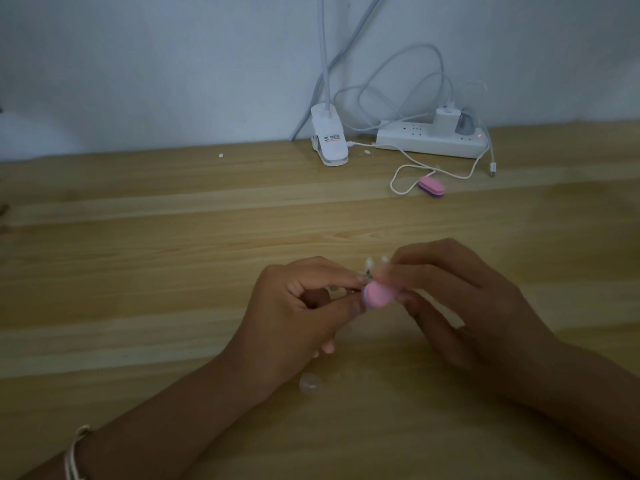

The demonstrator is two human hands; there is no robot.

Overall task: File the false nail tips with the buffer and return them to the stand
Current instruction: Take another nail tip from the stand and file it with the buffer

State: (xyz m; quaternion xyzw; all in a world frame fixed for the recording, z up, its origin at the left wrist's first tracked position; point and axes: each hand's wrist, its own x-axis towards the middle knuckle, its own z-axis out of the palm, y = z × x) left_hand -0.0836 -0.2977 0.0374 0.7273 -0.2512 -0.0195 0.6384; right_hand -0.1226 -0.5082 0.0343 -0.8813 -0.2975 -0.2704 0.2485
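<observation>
Pink buffer (378,295) pinched by right hand (467,299) fingers; left hand (301,306) fingers pinch nail tips (370,263) by stem; forearms converge over table (138,271)

The table (173,258) is pale wood, its grain showing under a smooth finish with a faint sheen. The buffer (481,296) looks matt and foam-like, a pink face without shine, and so does the spare buffer (431,186), pink over purple. The nail tips (370,263) are milky, translucent plastic. Power strip (429,142) and lamp clip (329,140) are smooth white plastic, slightly glossy; the cables (363,144) look rubbery. The wall (138,64) is matt.
</observation>
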